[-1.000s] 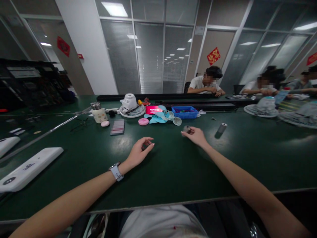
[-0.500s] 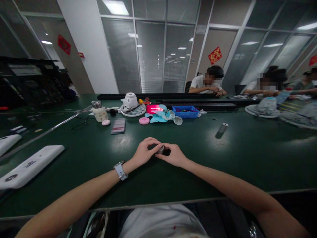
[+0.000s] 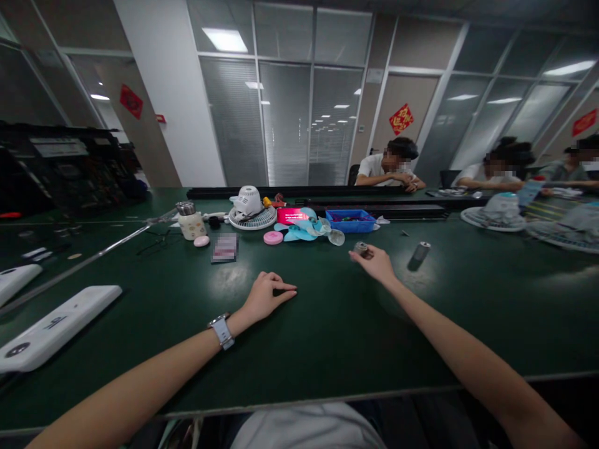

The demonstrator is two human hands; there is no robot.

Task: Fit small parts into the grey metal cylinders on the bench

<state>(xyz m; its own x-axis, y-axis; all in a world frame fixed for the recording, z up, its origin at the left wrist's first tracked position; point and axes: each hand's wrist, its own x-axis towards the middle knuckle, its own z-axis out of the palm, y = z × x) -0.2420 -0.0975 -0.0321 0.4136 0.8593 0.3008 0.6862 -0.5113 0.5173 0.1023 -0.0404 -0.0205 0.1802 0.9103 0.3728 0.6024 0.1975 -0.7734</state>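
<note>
In the head view, the right hand (image 3: 377, 264) reaches forward over the dark green table (image 3: 327, 324) with its arm stretched out, and its fingertips pinch a small grey metal cylinder (image 3: 360, 249), held just above or at the table surface; which of the two cannot be told. The cylinder sits at the far tip of the hand, just short of the cluster of things along the middle of the table. A second, longer grey cylinder (image 3: 420, 253) lies on its side on the table, near the right hand on its right and apart from it.

The left hand (image 3: 266, 296) rests on the table nearer the body, palm down, fingers curled loosely with the forefinger stretched to the right; it holds nothing. A watch (image 3: 221, 329) sits on the left wrist.

Beyond the hands lie a blue tray (image 3: 350, 217), a light blue fan blade (image 3: 304, 227), a pink round disc (image 3: 272, 237), a white fan housing (image 3: 250, 207) and a cream-coloured lidded cup (image 3: 189, 220). At the left edge lies a long white cover (image 3: 51, 326). Other people sit at the far side of the table, well apart from the hands.
</note>
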